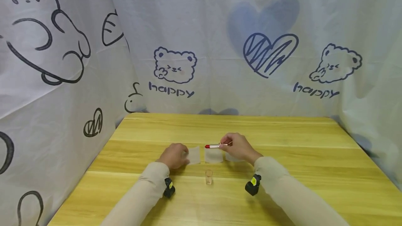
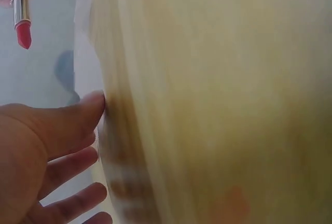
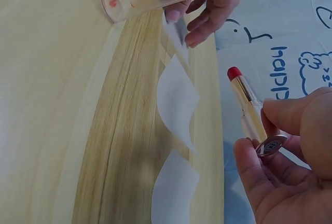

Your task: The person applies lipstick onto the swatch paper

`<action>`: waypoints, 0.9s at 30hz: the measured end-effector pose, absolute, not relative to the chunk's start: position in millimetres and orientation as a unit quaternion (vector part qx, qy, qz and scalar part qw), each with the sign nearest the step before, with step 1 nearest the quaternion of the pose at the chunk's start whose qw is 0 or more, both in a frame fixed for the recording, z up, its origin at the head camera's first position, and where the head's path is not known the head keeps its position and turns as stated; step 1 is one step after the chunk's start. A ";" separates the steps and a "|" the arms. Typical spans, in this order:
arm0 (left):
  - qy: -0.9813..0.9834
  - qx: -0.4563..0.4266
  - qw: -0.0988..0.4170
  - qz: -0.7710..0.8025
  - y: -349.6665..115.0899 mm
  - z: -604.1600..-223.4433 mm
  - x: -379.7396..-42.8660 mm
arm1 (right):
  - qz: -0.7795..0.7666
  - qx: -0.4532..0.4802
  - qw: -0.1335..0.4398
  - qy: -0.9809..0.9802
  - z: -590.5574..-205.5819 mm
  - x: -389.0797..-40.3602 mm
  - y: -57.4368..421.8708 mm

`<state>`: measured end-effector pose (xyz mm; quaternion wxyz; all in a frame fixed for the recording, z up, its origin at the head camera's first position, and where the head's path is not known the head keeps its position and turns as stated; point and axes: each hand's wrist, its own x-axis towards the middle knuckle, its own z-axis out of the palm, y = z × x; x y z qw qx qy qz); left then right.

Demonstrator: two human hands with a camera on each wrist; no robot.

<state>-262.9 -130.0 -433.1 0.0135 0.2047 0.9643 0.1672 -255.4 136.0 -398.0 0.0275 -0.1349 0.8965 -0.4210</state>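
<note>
A lipstick with its red bullet exposed is held in my right hand. The thumb and fingers pinch its base, and the red tip points left above the middle white paper piece. My left hand rests at the left paper piece, thumb tip right at the paper's edge and fingers spread, as the left wrist view shows. Part of a third paper piece is hidden under my right hand. Nearer to me, a clear pinkish lipstick cap stands between my forearms.
The three paper pieces lie in a row across the wooden table. Behind the table hangs a white curtain with hearts and bear drawings, and another patterned curtain runs along the left side.
</note>
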 end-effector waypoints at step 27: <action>0.961 0.181 0.085 0.191 -135.3 -427.4 -274.1 | -0.372 -0.188 0.004 0.909 -404.7 -265.7 117.3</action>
